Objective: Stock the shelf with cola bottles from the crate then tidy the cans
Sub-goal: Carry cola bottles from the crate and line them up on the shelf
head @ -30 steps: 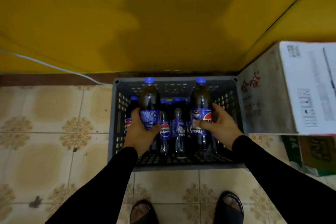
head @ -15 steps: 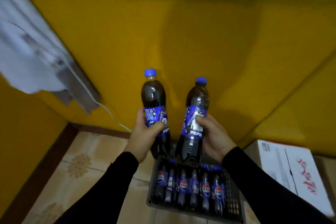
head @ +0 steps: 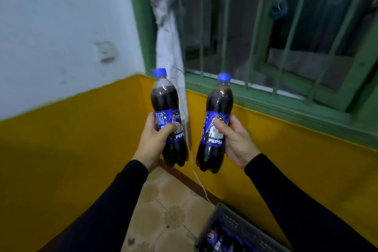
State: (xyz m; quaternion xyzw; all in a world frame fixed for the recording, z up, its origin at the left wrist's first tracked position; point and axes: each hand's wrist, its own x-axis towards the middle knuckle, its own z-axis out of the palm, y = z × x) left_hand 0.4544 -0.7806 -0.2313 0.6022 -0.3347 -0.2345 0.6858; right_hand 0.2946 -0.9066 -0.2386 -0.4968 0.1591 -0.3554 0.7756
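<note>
The left hand (head: 152, 141) had its grip curled round one upright cola bottle (head: 168, 116); the right hand (head: 235, 139) gripped another (head: 215, 125); the crate (head: 235, 231) sat below.

Both bottles (head: 167, 116) higher, crate (head: 231, 229) well below

White-over-yellow wall (head: 61, 67) – green barred window (head: 266, 37) – patterned tile floor (head: 169, 210).

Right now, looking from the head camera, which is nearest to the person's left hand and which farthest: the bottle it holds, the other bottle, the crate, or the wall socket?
1. Left bottle: gripped in the left hand.
2. Right bottle: just to its right, in the right hand.
3. Crate: on the floor, lower right.

The wall socket, up on the left wall, is hard to rank against the crate.
</note>
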